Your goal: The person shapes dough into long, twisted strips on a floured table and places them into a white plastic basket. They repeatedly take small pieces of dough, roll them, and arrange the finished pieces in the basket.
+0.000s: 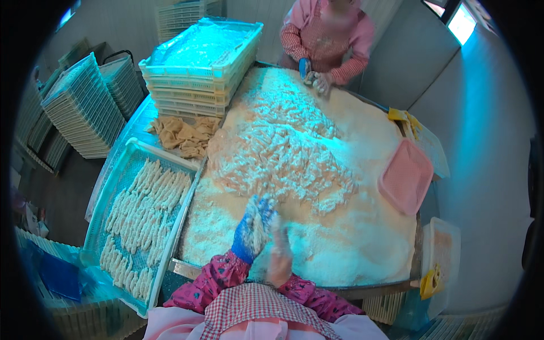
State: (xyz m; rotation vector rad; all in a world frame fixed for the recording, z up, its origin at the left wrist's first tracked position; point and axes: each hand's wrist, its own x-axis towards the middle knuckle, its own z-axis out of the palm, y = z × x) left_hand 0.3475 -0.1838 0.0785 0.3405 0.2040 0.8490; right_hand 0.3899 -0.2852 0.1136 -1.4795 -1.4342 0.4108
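My left hand [246,233], in a blue glove caked with white crumbs, holds a pale coated strip [258,229] across its palm. Close beside it on the right is my right hand [279,255], blurred by motion and dusted white; whether it grips anything is unclear. Both are over a bed of white breading crumbs [340,250] on the table. Just beyond them lies a large heap of moist, pale strips [284,161], which look like raw meat, partly dusted. To the left, a plastic tray [94,229] holds rows of coated strips [140,212].
A co-worker [325,38] stands at the far edge, hands over the crumbs. Stacked trays [187,91] and a tan cloth [185,134] sit at back left. A pink basket [406,176] and a clear tub [442,250] line the right. More stacked crates [83,106] stand left.
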